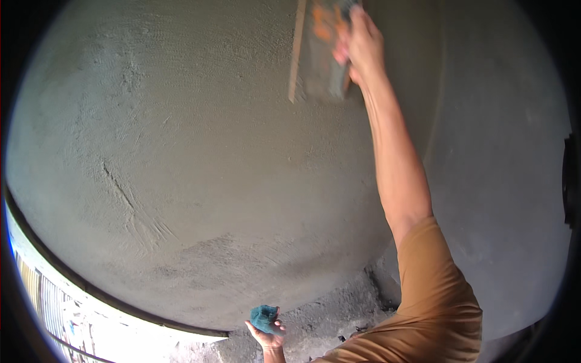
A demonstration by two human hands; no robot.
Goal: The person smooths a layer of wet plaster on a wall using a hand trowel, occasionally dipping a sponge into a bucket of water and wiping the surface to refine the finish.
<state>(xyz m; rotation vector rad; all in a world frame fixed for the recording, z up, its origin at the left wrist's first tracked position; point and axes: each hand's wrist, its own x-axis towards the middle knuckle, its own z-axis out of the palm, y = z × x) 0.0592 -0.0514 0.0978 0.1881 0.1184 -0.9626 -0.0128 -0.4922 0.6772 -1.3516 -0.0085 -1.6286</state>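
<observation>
My right hand (367,47) reaches up to the top of the view, its fingers wrapped around the handle of a plastering float (319,63). The float is blurred; it looks flat, with a pale wooden edge and orange marks, and it lies against the grey plastered wall (242,151). Low in the middle, my left hand (270,340) is turned up with its fingers curled around a dark teal sponge (264,318). That hand appears apart from the wall.
A smoother grey wall (496,181) meets the plastered one at a corner on the right. Ridges and a raised crease (118,189) mark the wet plaster. Rough rubble-like ground (339,308) lies below. At lower left the wall ends at a dark edge (78,279), with bright corrugated sheeting beyond.
</observation>
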